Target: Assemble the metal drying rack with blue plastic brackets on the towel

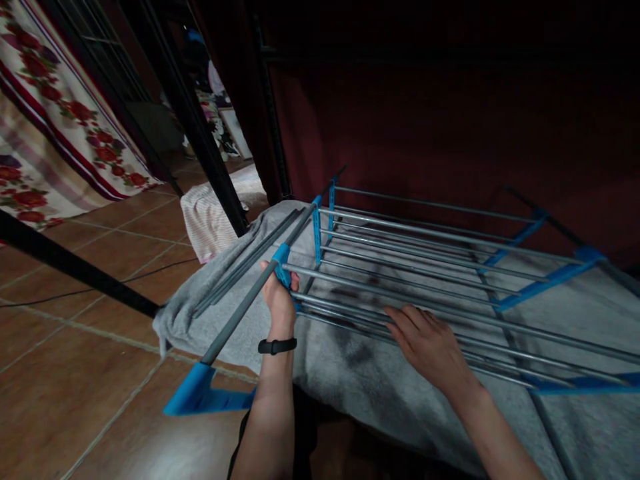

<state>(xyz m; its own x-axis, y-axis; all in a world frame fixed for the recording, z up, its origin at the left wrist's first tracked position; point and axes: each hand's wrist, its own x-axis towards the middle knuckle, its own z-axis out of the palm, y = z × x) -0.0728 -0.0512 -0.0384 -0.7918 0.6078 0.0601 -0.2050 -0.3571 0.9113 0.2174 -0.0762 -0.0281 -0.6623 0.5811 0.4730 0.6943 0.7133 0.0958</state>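
Left hand (279,293) clenches the drying rack (425,260) at its blue joint, centre frame. Right hand (425,343) lies flat, fingers released, across the lower rails. Rails run left to right over the grey blanket (350,373); the left hand sits nearer the frame bar.

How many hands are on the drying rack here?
2. The left hand grips the rack's grey side bar at a blue joint; the right hand lies flat on the rails of the drying rack.

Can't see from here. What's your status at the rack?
Left hand shut on rack side bar. Right hand flat on rails. Grey towel under rack.
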